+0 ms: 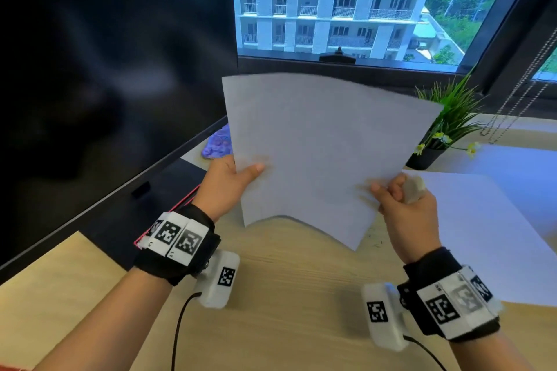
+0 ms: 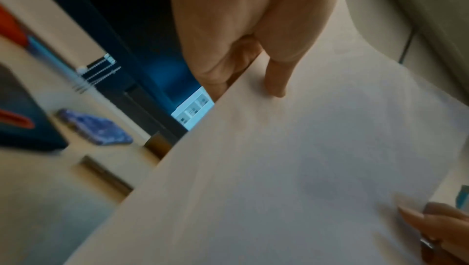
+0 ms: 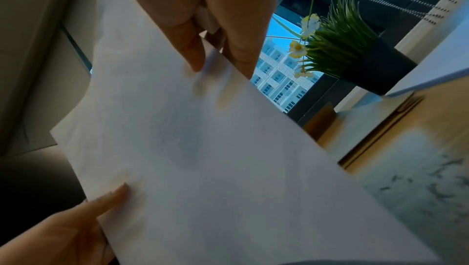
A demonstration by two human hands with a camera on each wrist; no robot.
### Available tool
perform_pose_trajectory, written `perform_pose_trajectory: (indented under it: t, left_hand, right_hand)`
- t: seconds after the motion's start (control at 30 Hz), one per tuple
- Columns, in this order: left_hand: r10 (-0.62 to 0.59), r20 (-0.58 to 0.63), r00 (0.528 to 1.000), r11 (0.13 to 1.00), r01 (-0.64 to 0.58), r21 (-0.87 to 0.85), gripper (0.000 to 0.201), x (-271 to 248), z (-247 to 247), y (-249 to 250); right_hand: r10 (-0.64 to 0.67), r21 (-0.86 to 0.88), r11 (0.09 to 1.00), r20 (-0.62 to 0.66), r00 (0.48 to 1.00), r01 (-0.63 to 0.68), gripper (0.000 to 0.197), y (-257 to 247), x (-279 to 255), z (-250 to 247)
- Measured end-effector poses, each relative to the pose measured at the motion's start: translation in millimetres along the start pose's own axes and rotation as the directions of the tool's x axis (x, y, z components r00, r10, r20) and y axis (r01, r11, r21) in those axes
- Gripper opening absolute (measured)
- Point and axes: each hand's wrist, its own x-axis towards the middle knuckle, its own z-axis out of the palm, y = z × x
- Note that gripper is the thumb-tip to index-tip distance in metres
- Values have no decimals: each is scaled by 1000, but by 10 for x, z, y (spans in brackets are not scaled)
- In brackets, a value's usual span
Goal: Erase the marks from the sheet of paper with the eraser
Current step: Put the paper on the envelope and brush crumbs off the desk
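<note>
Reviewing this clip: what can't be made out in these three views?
- Marks on the sheet of paper: none legible; all views blurred or backlit.
- Eraser: in the head view a pale blurred block in the right hand; in the right wrist view fingers hide most of it.
- Left hand fingers behind the sheet: hidden by the paper.
- Purple item on the desk: half covered by the sheet, blurred in the left wrist view.
</note>
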Motion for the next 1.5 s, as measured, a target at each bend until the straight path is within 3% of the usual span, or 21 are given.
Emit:
perform_pose_trajectory:
  t: [0.07, 0.23, 0.4, 0.63, 0.77, 0.83, 0.93, 1.03, 1.13, 1.2, 1.23, 1.33, 1.43, 1.5]
  left_hand:
    - [-20, -16, 1000, 1000, 20, -24, 20, 18, 13, -18]
    - [-228, 48, 972, 969, 222, 110, 19, -2, 47, -279]
    - [-250, 49, 967, 968, 250, -2, 21, 54, 44, -277]
    - [-221, 210, 952, 969, 189, 159, 53, -12, 73, -387]
    - [-357, 220, 908, 934, 350, 70, 29, -52, -49, -451]
    - [-385, 196, 902, 923, 375, 86, 15, -69, -137, -468]
    - [-357, 23, 934, 933, 355, 62, 8, -74, -224, -489]
    - [-352, -75, 933, 936, 349, -56, 26, -75, -231, -480]
    - [-364, 75, 928, 931, 365, -2, 63, -100, -161, -482]
    - [-356, 164, 920, 934, 354, 43, 77, -130, -84, -481]
    - [-348, 191, 918, 937, 342, 66, 75, -141, -48, -481]
    - [-345, 203, 916, 937, 322, 136, 39, -128, -25, -499]
    - [-383, 111, 917, 922, 372, 108, 9, -115, -120, -524]
    - [-383, 42, 923, 920, 377, 104, 2, -97, -207, -537]
  right_hand:
    - [-14, -2, 1000, -15, 1000, 14, 49, -2, 23, -13]
    - [75, -57, 996, 19, 997, -74, 48, 198, -77, -14]
    - [3, -63, 998, -71, 997, -8, 48, 101, 59, 48]
    - [90, 95, 992, -125, 988, -79, 47, 152, 179, 149]
    - [135, 89, 989, -162, 977, -122, 47, 209, 182, 84]
    - [156, 96, 986, -183, 971, -140, 47, 243, 167, 48]
    - [193, 119, 978, -216, 957, -171, 47, 288, 132, 26]
    - [251, 169, 962, -244, 937, -214, 45, 329, 124, 25]
    - [279, 197, 952, -254, 926, -233, 44, 356, 128, 40]
    - [286, 215, 948, -255, 924, -234, 44, 361, 126, 55]
    - [288, 220, 947, -256, 923, -234, 44, 359, 127, 59]
    - [286, 218, 948, -272, 919, -231, 44, 365, 132, 33]
    - [281, 208, 951, -285, 916, -227, 44, 378, 118, -10]
    - [284, 211, 950, -289, 914, -228, 44, 399, 101, -26]
